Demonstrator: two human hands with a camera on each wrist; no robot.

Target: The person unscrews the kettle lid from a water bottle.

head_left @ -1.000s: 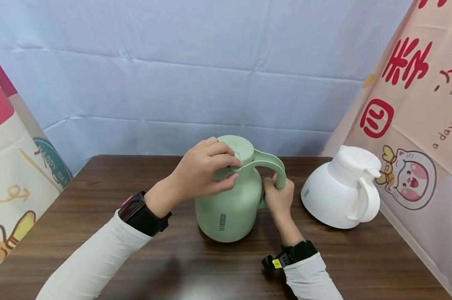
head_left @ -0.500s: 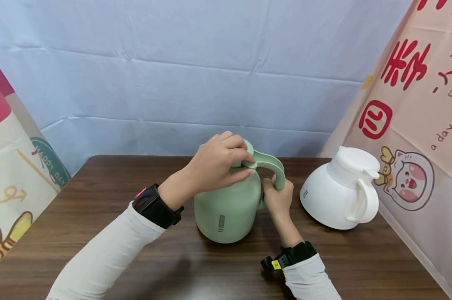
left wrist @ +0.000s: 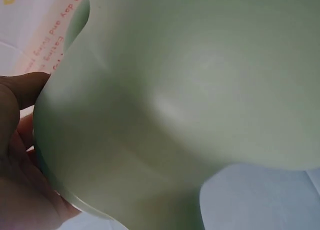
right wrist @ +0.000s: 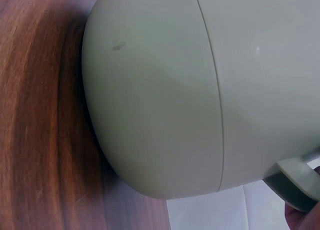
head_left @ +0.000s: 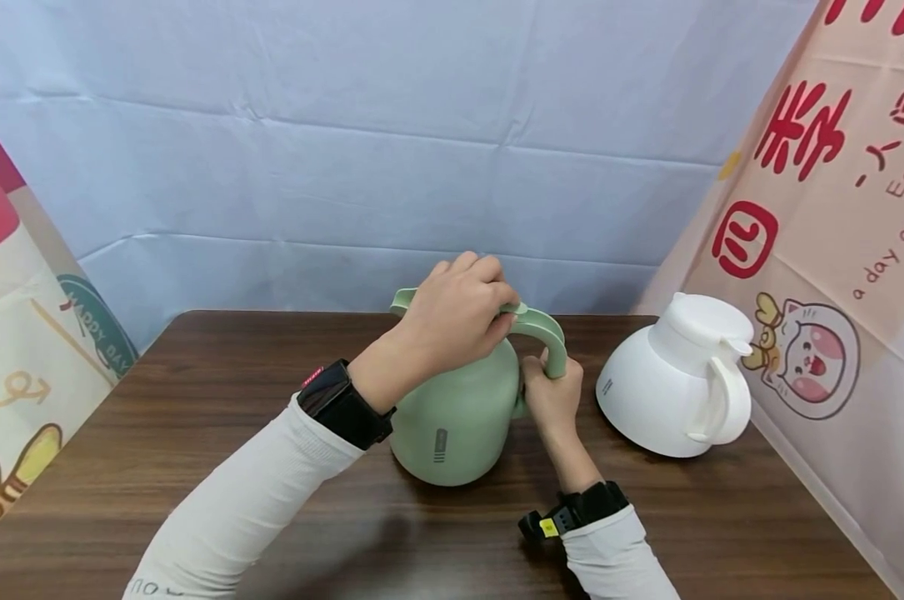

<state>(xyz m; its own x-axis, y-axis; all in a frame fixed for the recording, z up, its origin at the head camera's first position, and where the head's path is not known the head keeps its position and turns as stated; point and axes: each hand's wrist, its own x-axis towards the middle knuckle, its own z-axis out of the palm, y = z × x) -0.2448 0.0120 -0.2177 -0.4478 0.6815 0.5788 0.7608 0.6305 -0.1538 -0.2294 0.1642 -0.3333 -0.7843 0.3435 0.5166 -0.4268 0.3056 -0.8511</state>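
Observation:
A light green thermos jug [head_left: 452, 433] stands upright on the table in the head view. My left hand [head_left: 462, 312] lies over its top, the fingers curled round the lid, which is mostly hidden beneath. To the left of that hand the green spout [head_left: 402, 301] pokes out. My right hand [head_left: 555, 396] grips the jug's handle [head_left: 547, 332] on the right side. In the left wrist view, the thumb and fingers [left wrist: 30, 87] reach round the jug's top. The right wrist view shows the jug's lower body [right wrist: 155, 99] against the table, with a bit of the handle [right wrist: 297, 182].
A white thermos jug [head_left: 665, 387] stands to the right, its handle facing right. The brown wooden table [head_left: 272, 358] ends at a pale blue cloth backdrop [head_left: 309, 167]. Printed cloths hang at the left [head_left: 17, 333] and right [head_left: 819, 250].
My left hand has moved right and up over the jug's top, from the lid's left edge to covering the lid. The spout now shows left of it. My right hand keeps its grip.

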